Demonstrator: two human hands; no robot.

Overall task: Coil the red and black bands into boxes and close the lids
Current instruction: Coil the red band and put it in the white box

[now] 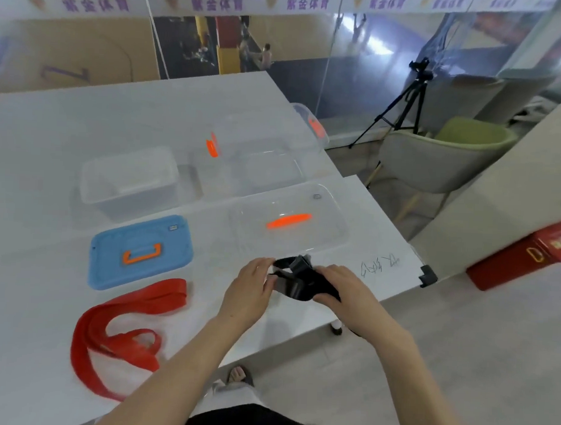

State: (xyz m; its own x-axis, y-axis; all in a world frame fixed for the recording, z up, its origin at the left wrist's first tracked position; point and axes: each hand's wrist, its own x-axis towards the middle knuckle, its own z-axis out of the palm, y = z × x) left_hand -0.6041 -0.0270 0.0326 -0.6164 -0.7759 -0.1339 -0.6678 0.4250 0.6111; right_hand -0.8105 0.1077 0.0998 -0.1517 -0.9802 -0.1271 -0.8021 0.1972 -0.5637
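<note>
The black band (297, 285) is bunched into a loose coil just above the table's near right part. My left hand (248, 289) pinches its left side and my right hand (340, 290) grips its right side. A long red band (120, 327) lies loose on the table at the near left. A blue lid (141, 251) with an orange handle lies flat beyond the red band. An open clear box (129, 180) stands behind the blue lid. A clear lid (290, 217) with an orange handle lies flat ahead of my hands. Another clear box (258, 166) stands behind it.
The white table (50, 144) ends at a corner on the right near handwriting (379, 265). A clear container (312, 123) sits at the far right edge. A tripod (402, 105), a green chair (442, 155) and a red box (525, 255) stand on the floor to the right.
</note>
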